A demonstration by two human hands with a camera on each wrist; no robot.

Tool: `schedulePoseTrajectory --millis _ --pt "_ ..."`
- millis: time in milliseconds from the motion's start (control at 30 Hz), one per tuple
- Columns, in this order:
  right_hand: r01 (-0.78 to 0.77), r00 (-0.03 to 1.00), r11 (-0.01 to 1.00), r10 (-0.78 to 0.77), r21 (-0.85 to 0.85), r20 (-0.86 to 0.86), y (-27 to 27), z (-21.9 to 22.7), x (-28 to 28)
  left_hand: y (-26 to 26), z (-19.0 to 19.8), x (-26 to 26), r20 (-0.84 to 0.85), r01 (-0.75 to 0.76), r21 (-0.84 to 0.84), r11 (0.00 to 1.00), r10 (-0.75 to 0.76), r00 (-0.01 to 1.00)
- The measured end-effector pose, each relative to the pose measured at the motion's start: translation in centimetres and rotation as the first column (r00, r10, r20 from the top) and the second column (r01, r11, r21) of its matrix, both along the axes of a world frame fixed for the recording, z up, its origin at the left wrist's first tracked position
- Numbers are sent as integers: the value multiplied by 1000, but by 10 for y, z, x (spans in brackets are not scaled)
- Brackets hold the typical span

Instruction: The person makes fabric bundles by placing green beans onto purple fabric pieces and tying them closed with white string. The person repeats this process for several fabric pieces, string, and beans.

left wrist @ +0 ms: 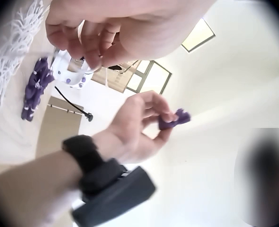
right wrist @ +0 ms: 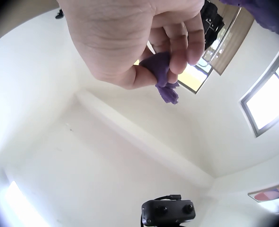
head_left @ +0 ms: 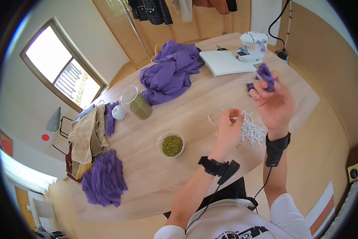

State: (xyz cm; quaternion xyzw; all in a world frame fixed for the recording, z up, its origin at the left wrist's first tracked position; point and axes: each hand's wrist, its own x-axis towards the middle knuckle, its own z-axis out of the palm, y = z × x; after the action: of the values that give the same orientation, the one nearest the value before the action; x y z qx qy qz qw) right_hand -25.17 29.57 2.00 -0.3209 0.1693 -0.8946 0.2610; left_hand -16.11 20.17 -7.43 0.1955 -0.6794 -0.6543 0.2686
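My right hand is raised above the table's right side. Its thumb and fingers pinch a small gathered purple cloth pouch, whose frayed end sticks out past the fingertips. My left hand is over a pile of cut white strings. Its thumb and fingertips are drawn together, and a thin white string hangs by them in the left wrist view. More small purple pouches with white ties lie on the table beyond the strings.
A bowl of green beans and a jar stand mid-table, beside a ball of white string. Purple cloth lies behind, near a white sewing machine. Folded fabrics and a ruffled purple piece lie left.
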Motion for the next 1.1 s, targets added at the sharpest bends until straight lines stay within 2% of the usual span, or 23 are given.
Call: schedulePoseTrajectory --millis 33,67,167,267,367,467,567,600,700,767,800,867,967,1100 --pt "6 1000 999 -5 32 -12 -2 -3 1 -2 -16 -6 -20 -130 -206 970 129 991" --pt "10 1000 998 -9 61 -25 -5 -6 1 -11 -33 -6 -72 -211 -435 876 200 977" --pt "-15 1000 986 18 168 -16 -20 -22 5 -40 5 27 84 7 -108 994 2 997" --pt "-55 998 965 58 255 -5 -44 -36 17 -72 35 55 38 37 -156 987 -31 999" --pt "-120 991 949 133 292 -23 -68 -42 35 -93 59 82 -88 8 -61 998 -13 996" --pt "-156 979 916 194 370 -68 -93 -49 57 -115 60 106 -183 68 20 997 -64 981" --pt "-172 963 874 247 454 -110 -115 -65 75 -126 56 126 -106 12 3 1000 -12 994" --pt "-176 956 860 266 479 -126 -123 -70 81 -132 52 132 -82 -33 -51 998 28 996" --pt "-107 931 824 280 557 -234 -140 -74 89 -154 45 144 -33 -124 -193 973 120 992" --pt "7 879 797 283 603 -384 -149 -71 87 -166 46 146 -27 -143 -251 957 141 990" --pt "68 843 784 285 617 -455 -154 -67 86 -173 47 149 4 -113 -282 953 119 993" --pt "62 814 804 302 591 -496 -162 -58 85 -186 49 157 71 -46 -335 941 74 995" --pt "58 743 809 357 586 -566 -168 -47 81 -188 68 167 235 19 -466 885 104 966" --pt "152 656 771 389 619 -646 -174 -38 74 -188 78 180 333 131 -454 881 31 943"
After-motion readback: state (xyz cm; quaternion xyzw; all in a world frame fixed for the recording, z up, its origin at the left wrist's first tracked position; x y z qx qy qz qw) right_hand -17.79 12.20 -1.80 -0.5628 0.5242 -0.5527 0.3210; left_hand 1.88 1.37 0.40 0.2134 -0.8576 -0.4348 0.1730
